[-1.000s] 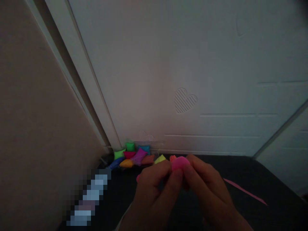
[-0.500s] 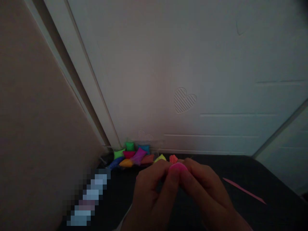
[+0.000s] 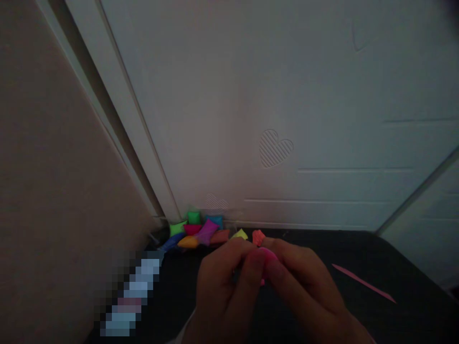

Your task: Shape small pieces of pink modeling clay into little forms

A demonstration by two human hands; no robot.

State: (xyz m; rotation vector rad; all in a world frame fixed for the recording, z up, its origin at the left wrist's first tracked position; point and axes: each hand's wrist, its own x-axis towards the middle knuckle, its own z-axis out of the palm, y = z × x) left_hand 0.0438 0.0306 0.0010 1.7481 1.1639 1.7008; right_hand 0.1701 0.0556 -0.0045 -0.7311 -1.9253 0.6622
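Note:
A small lump of bright pink modelling clay [image 3: 268,257] is pinched between the thumbs and fingers of both hands. My left hand [image 3: 229,286] is closed on its left side, the thumb pressed against it. From the right, my right hand [image 3: 308,282] grips the same lump, its thumb lying over the lower edge. A bit of pink shows below, between the thumbs; whether it joins the lump I cannot tell. Just beyond the fingertips lies an orange-coral piece of clay [image 3: 258,237], with a yellow piece [image 3: 241,234] beside it, partly hidden by my left hand.
Several colourful clay packets [image 3: 206,232] are heaped at the back left of the dark table [image 3: 172,306]. A thin pink modelling tool [image 3: 364,283] lies to the right. A pixelated strip [image 3: 134,291] runs along the left edge. Behind stands a white panel [image 3: 215,119] with heart patterns.
The thumbs have shifted on the pink clay, spreading slightly apart, and the lump sits a little lower and tilted. A pink bit now shows beneath it. The things on the table have not moved.

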